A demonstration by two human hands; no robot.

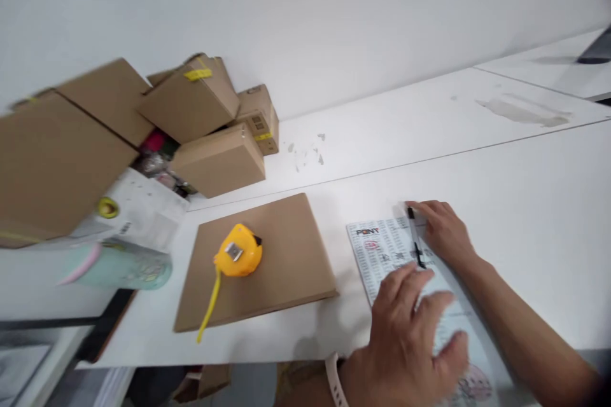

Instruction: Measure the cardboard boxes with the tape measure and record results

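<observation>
A printed sheet (382, 251) lies on the white table (501, 203) at the lower right. My left hand (410, 337) rests flat on the sheet with fingers spread, a pale watch strap at the wrist. My right hand (442, 229) lies at the sheet's far edge, its fingers closed around a black pen (415, 238) that points down over the print. To the left, a yellow tape measure (237, 251) with a length of tape pulled out sits on a flat brown cardboard piece (281, 267).
Several brown cardboard boxes (191, 121) are stacked against the wall at the left. A mint green bottle (124, 266) lies on its side beside a white printed packet (147, 206). The table's front edge runs along the bottom left.
</observation>
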